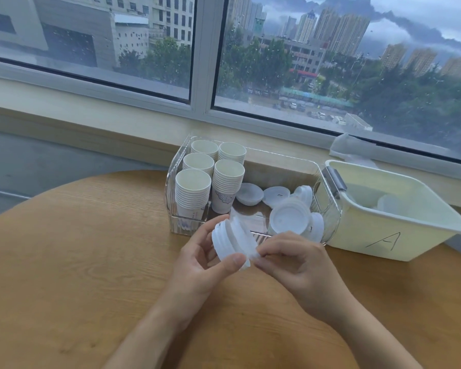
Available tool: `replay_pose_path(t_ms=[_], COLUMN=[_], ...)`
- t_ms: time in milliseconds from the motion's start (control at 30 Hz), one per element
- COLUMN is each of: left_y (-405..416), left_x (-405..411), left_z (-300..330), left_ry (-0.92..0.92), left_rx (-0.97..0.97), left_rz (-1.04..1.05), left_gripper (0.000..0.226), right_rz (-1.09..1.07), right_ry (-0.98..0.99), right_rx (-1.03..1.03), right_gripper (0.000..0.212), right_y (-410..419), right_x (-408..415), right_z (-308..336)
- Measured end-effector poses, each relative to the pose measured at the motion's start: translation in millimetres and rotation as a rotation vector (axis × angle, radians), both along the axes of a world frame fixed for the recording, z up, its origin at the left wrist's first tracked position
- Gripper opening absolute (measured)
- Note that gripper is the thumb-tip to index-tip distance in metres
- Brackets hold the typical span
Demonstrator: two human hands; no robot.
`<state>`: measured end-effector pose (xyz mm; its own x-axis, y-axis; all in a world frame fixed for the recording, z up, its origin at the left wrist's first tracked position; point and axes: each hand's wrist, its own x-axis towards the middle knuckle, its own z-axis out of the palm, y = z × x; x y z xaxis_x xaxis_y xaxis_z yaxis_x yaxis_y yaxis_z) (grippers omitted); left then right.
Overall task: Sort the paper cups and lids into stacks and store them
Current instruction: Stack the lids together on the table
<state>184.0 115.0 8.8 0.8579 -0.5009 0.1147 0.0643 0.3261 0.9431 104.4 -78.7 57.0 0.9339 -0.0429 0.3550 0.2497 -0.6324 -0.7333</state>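
Two bare forearms reach in from the bottom edge, with no sleeve, watch, ring or bracelet showing on either. The left hand (pixel 201 258) has a short, plain thumbnail with no polish. The right hand (pixel 294 265) likewise shows short, unpainted nails on its fingers, and both wrists are uncovered

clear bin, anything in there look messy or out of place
Yes. In the clear bin, the paper cup stacks stand upright in neat rows on the left, but the lids on the right lie loose and tilted, and one lid stack is tipped on its side.
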Motion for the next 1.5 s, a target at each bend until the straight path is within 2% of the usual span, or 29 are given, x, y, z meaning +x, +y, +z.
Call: replay_pose_path(t_ms=[67,167,433,633,667,767,833,933,1133,1367,1500], left_y=[0,1,0,2,2,2,2,4,4,3,-4], left_x=[-1,-3,-2,0,-1,-2,-3,-1,0,3,5], left_z=[1,2,-2,-1,0,1,2,5,7,0,-7], left_ry=[-0.008,-0.022,-0.050,-0.083,-0.082,-0.083,-0.095,-0.113,-0.099,-0.133,-0.091], left_rx=[-0.005,-0.007,-0.006,0.014,0.017,0.034,0.050,0.063,0.067,0.068,0.056], left_rz=[-0.018,-0.032,-0.082,-0.067,-0.075,-0.120,-0.143,-0.176,-0.221,-0.185,0.067], left_gripper=[0.079,0.078,0.071,0.070,0.070,0.071,0.070,0.071,0.094,0.076,0.069], right_rz=[0.034,0.083,0.166,0.151,0.128,0.110,0.137,0.175,0.201,0.235,0.145], right_ry=[-0.007,-0.008,0.107,0.094,0.074,0.075,0.078,0.053,0.065,0.068,0.082], right_rx=[0.037,0.067,0.007,0.061,0.089,0.073,0.016,-0.029,-0.034,-0.042,-0.093], right_gripper=[0.003,0.011,0.013,0.015,0.024,0.070,0.083,0.078,0.076,0.076,0.062], right_y=[3,6,3,-1,-2,-5,-4,-2,-2,-1,-12], right_x=[-2,-2,-2,-3,-3,-4,-4,-3,-3,3,21], right_z=[-3,-5,-11,-9,-8,-2,2,5,2,-3,7])
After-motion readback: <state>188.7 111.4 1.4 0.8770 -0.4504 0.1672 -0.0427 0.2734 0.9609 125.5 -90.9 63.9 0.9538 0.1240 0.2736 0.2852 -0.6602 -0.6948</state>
